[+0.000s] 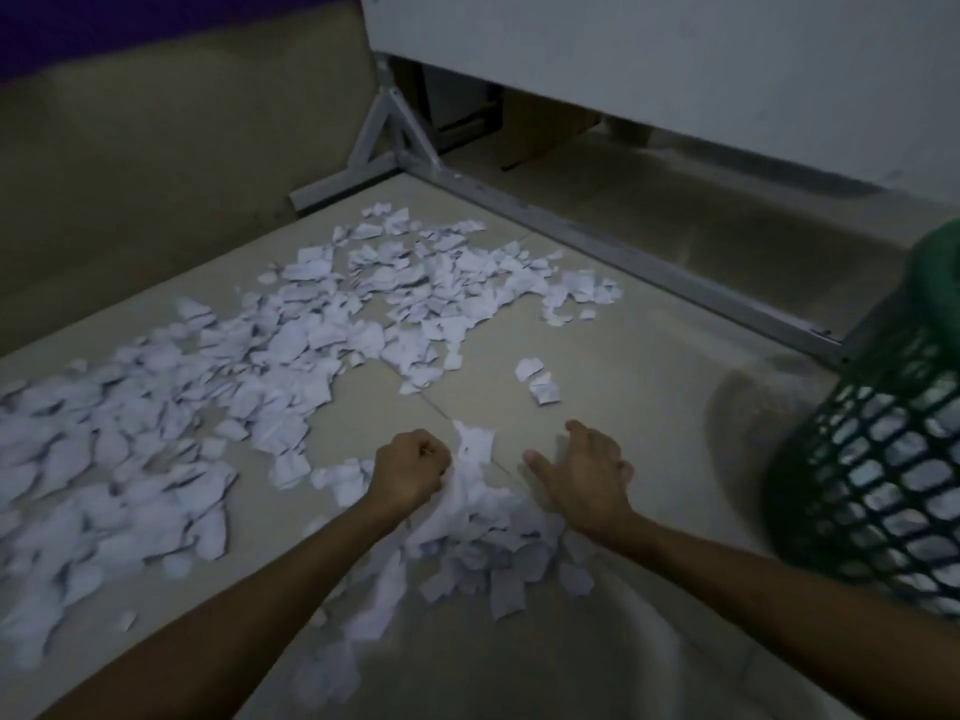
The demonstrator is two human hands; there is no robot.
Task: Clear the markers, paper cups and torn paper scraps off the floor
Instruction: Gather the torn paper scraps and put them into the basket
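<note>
A bunch of torn paper scraps point(470, 504) is gripped in the curled fingers of the left hand point(410, 467), low over the tiled floor point(623, 356). The right hand point(584, 472) is held beside it with fingers spread and relaxed, touching the same small heap. More scraps are strewn across the floor to the left. A green mesh basket point(872, 459) is seen tilted at the right, white paper visible through its mesh.
</note>
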